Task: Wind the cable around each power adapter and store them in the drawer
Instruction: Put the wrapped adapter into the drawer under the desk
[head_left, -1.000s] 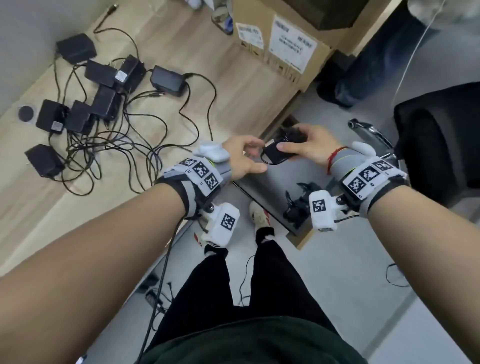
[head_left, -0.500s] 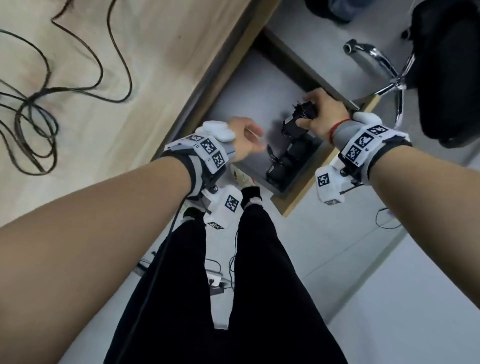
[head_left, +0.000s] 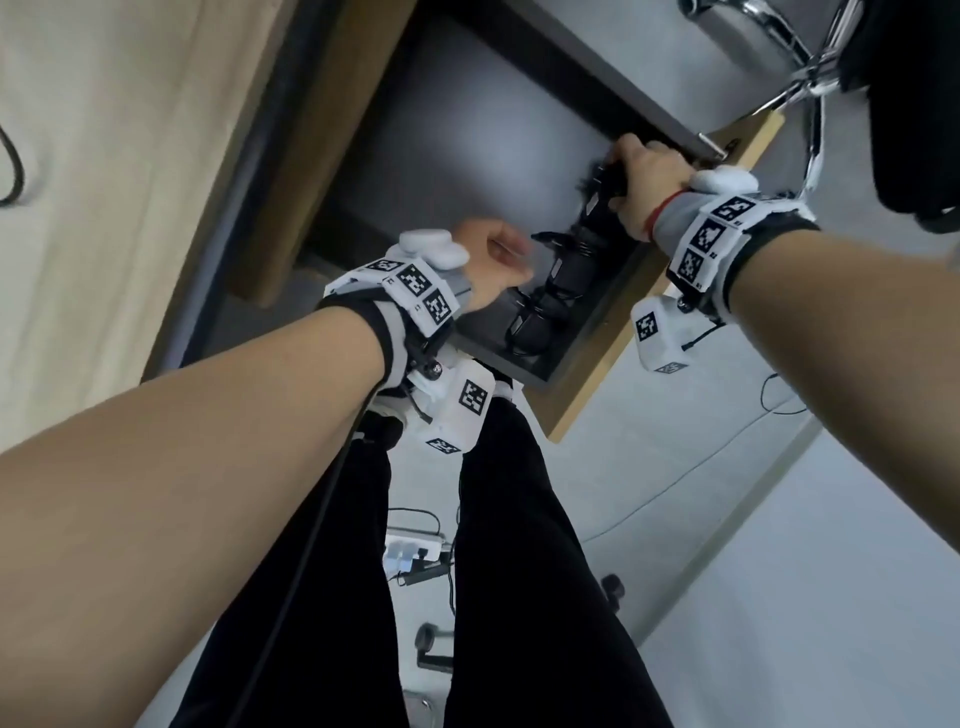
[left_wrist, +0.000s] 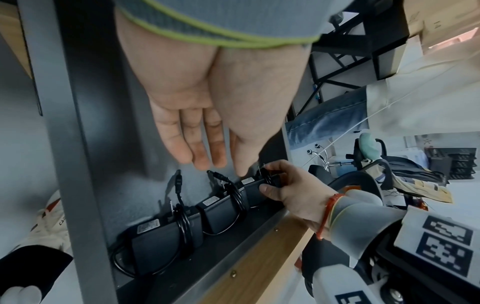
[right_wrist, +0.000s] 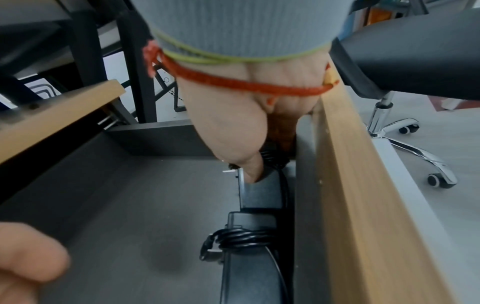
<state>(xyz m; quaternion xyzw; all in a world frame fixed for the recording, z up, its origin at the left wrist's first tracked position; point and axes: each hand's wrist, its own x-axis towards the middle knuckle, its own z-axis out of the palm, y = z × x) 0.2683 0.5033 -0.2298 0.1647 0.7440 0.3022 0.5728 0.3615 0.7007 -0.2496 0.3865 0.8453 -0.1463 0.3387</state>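
Observation:
The grey drawer (head_left: 467, 156) stands pulled out under the desk. My right hand (head_left: 641, 179) grips a black power adapter (head_left: 605, 182) with its cable wound round it, low in the drawer against the front wall. The left wrist view shows this adapter (left_wrist: 262, 184) in line with two other wound adapters (left_wrist: 221, 209) (left_wrist: 163, 236). In the right wrist view my thumb lies on the held adapter (right_wrist: 259, 195). My left hand (head_left: 493, 260) hovers over the drawer with straight fingers (left_wrist: 205, 144) and holds nothing.
The drawer's wooden front panel (head_left: 623, 332) is close to my right wrist. A black office chair (head_left: 909, 104) with a chrome base (head_left: 753, 31) stands to the right. The desk top (head_left: 104, 156) is at left. A power strip (head_left: 415, 551) lies on the floor between my legs.
My right hand has carried the wound adapter from above the drawer down to its front wall. My left hand has let go of it. The head view has tilted downward.

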